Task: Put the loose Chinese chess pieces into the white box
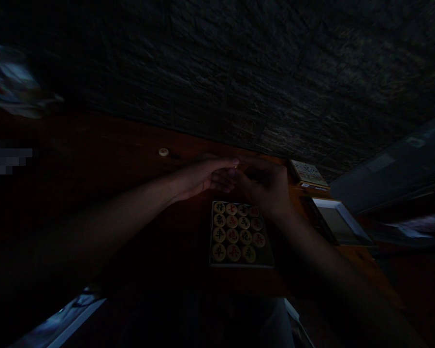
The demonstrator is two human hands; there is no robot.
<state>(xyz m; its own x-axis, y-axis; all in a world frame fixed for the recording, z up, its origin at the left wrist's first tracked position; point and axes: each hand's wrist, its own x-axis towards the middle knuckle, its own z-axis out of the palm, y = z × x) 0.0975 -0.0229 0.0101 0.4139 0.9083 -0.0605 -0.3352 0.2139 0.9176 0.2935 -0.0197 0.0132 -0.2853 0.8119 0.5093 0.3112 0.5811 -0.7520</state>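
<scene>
My left hand [212, 176] and my right hand [266, 186] meet at the fingertips above the table, just beyond a shallow square box [242, 265]. Between their closed fingertips a small pale speck shows; the fingers hide nearly all of it, so its kind cannot be told. Round Chinese chess pieces [232, 236] lie face up in rows inside the box, with red and black characters. Bare box bottom shows at the lower right corner. A single loose piece [163, 152] rests on the table, beyond my left forearm.
At the right stand a printed box [309, 174] and an open box part with pale walls [339, 220]. A dark stone-patterned wall [217, 72] borders the wooden table [130, 140] at the back. A pale, blurred bundle [16, 79] is at the far left. The scene is very dim.
</scene>
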